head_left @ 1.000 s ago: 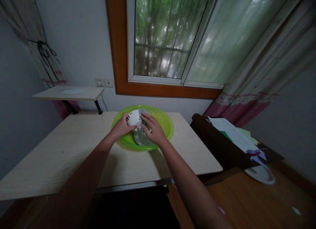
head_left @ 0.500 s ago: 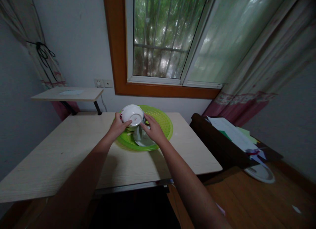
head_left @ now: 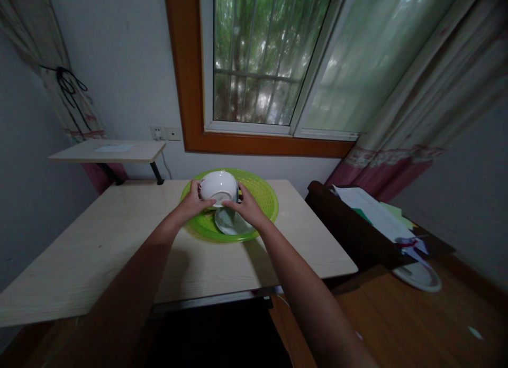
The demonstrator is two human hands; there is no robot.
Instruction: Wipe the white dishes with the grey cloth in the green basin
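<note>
A white bowl (head_left: 219, 186) is held between both hands above a round green plastic basket (head_left: 266, 196). The bowl is tilted, its outer side and foot ring facing me. My left hand (head_left: 193, 201) grips its left side with the thumb near the foot. On the right side, my right hand (head_left: 248, 205) holds it the same way, thumb by the foot. Below the bowl, a pale dish (head_left: 230, 223) lies in the basket, partly covered by the bowl and my right hand. Other contents of the basket are mostly hidden.
The basket stands on a light wooden table (head_left: 130, 225). A small raised shelf (head_left: 107, 152) with a paper on it is at the back left. To the right, a dark brown piece of furniture (head_left: 349, 225) bears papers (head_left: 373, 209). A window is behind.
The bowl has shifted slightly right and been turned, so its foot now points lower and more toward me. Both hands moved with it, keeping their hold.
</note>
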